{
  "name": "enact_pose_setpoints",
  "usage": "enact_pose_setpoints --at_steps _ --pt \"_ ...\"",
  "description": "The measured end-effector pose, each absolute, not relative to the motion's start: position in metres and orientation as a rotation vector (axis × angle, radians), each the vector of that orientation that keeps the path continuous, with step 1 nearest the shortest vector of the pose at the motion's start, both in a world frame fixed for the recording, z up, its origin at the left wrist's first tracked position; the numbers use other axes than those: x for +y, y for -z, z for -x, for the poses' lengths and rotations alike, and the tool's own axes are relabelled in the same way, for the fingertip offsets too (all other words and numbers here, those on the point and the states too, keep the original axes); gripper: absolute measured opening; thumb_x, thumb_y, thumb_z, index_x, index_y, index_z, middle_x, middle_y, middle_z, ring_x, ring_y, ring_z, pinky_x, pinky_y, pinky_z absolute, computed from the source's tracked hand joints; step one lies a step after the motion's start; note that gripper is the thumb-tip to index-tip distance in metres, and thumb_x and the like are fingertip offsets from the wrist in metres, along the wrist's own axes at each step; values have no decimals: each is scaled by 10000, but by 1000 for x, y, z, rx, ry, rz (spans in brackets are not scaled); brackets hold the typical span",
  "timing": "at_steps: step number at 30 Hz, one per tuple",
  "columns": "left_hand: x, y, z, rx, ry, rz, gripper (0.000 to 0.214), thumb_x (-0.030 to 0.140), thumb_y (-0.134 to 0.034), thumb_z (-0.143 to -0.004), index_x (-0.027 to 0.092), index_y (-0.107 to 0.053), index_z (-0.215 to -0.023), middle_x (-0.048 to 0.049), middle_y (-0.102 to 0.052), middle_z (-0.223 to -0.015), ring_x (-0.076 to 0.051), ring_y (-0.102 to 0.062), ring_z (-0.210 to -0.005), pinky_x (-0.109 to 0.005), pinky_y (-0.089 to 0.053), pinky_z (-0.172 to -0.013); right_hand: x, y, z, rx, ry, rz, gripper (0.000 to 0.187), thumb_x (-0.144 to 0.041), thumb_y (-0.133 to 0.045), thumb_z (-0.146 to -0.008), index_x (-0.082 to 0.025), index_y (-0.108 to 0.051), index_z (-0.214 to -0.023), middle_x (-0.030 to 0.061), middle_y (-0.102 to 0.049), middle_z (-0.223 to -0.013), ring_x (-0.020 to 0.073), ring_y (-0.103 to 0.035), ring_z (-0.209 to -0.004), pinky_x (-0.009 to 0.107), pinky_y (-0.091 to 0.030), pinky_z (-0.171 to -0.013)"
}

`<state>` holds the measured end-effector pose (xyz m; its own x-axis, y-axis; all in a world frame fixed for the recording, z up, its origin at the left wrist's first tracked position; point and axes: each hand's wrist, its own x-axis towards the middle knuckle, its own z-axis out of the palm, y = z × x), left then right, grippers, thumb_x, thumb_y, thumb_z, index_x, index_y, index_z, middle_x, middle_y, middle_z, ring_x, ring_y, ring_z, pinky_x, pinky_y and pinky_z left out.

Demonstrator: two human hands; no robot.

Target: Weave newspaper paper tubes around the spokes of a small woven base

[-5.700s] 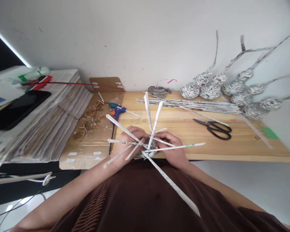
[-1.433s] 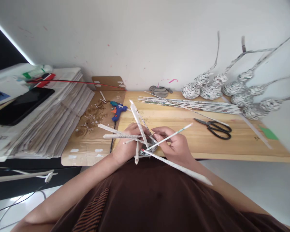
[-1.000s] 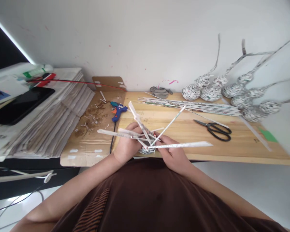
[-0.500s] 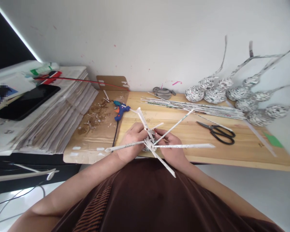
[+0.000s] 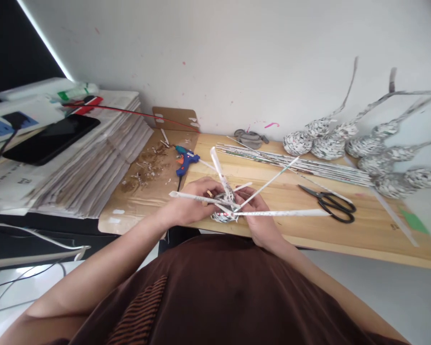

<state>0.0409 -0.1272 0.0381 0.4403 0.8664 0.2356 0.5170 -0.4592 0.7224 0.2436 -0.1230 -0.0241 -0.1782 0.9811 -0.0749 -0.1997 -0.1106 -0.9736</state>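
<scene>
A small round weave of rolled newspaper strips [image 5: 223,216] is held at the table's front edge, several loose strip ends sticking out from it. My left hand [image 5: 197,201] is closed around its left side, with one strip end lying across the fingers. From the right, my right hand [image 5: 254,211] grips the weave, its fingertips partly hidden behind the crossing strips. One long strip end [image 5: 287,213] points right over this hand, towards the scissors [image 5: 332,203] lying on the wooden table [image 5: 290,230].
Behind lie a bundle of paper rolls [image 5: 301,165] and a grey cloth item [image 5: 250,139]. Finished gourd-shaped weaves [image 5: 328,147] stand at the right. A blue glue gun [image 5: 187,162] rests by the cardboard [image 5: 129,206]. Stacked newspapers [image 5: 104,167] carry a phone [image 5: 53,139] and a power strip [image 5: 32,117].
The weave has turned and tilted in my hands: the strip end that pointed down towards me no longer shows there, and more of the round body shows. The whole view has shifted slightly.
</scene>
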Motion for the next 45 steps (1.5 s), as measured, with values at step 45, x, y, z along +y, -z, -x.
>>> enact_pose_setpoints --at_steps 45 --pt "-125 -17 -51 1292 -882 -2193 86 231 -706 -891 217 -758 -958 -35 -700 -948 -162 -679 -877 -282 -546 -824 -126 8 -247 -1251 -1614 1015 342 -395 -754 -821 -240 -590 -1079 47 -688 -1071 210 -681 -972 371 -569 -825"
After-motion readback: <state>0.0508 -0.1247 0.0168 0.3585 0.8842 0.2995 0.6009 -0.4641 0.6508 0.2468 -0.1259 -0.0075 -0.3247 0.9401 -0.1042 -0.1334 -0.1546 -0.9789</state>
